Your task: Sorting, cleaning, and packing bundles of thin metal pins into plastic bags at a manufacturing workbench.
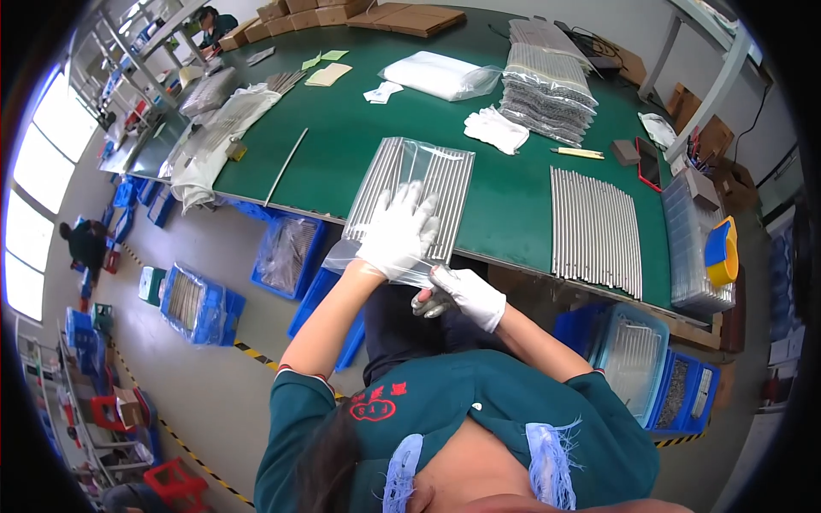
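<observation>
A clear plastic bag holds a flat row of silvery metal rods at the table's near edge. My left hand, in a white glove, lies flat on the bag and rods with its fingers spread. At the bag's near end, just off the table edge, my white-gloved right hand pinches the loose plastic. Its thumb and fingertips look greyed. To the right, a second row of bare metal rods lies side by side on the table. A single rod lies apart on the left.
On the green table, stacked bagged rods, a white glove and a pack of plastic bags lie farther back. A yellow-handled cutter and a tape dispenser are at right. Blue bins stand below.
</observation>
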Demonstrator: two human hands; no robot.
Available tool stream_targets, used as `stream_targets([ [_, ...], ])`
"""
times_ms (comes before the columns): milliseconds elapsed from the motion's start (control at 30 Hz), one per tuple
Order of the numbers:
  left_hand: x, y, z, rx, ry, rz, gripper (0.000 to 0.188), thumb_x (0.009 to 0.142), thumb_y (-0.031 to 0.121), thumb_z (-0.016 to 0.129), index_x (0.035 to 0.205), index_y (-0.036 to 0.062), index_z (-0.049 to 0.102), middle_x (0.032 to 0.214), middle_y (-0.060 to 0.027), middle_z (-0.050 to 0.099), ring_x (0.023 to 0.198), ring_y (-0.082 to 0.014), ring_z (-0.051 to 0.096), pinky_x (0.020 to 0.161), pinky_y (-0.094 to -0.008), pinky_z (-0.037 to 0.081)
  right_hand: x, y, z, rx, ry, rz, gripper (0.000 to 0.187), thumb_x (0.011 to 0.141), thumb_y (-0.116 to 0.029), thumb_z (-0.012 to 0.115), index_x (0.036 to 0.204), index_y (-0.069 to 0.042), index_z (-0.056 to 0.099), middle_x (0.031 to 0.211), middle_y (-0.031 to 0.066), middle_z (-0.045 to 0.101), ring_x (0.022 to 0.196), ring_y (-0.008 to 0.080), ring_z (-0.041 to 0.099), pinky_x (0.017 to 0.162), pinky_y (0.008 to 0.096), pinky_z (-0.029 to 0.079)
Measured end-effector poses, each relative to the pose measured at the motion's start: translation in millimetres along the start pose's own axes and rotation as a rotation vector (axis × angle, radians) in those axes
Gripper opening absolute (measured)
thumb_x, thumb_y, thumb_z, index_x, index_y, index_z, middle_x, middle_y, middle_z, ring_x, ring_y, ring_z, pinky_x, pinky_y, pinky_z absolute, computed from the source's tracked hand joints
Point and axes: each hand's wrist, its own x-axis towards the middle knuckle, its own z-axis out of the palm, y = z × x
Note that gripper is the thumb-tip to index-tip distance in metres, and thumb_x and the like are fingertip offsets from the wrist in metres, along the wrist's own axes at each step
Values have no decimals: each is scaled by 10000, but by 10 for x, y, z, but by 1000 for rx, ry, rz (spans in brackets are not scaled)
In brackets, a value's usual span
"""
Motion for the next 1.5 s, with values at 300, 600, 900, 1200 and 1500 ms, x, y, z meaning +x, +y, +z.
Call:
stream_targets([
  [300, -86, 180, -29, 13, -62, -234, 591, 867, 428, 462, 1250, -21, 490, 1287, -293, 445, 1232, -388, 401, 1066, -467, 250, -161, 38, -180, -118, -37, 65, 518, 979, -403, 366, 920, 31, 643, 903, 155, 676, 839, 217, 663, 759, 301, 532],
  [600, -270, 113, -250, -71, -139, -16, 657, 800, 489, 567, 1264, 33, 468, 1290, -206, 475, 1215, -367, 427, 1046, -487, 274, -140, 147, -171, -40, -15, 48, 573, 971, -453, 347, 956, 47, 625, 918, 172, 665, 868, 242, 662, 775, 318, 537],
  [900, -177, -148, -270, -1, -131, 79, 622, 729, 436, 633, 1231, 94, 502, 1248, -142, 532, 1152, -307, 496, 1027, -442, 309, 35, 53, 14, -55, -54, -88, 513, 997, -369, 322, 976, 35, 637, 907, 139, 672, 846, 209, 657, 768, 304, 530],
  [1200, -132, 43, -342, -149, -226, 60, 724, 734, 473, 642, 1287, 48, 447, 1294, -200, 462, 1219, -377, 409, 1044, -454, 295, -11, 106, -91, -148, -74, -21, 552, 987, -419, 319, 1007, 30, 639, 920, 139, 677, 855, 198, 660, 784, 299, 526],
  [1500, -245, 4, -331, -89, -142, 114, 610, 785, 488, 580, 1191, 35, 522, 1212, -183, 516, 1132, -353, 472, 984, -462, 352, -34, 174, -109, -317, -86, -19, 506, 980, -399, 366, 996, 9, 665, 932, 114, 683, 884, 176, 650, 781, 280, 514],
])
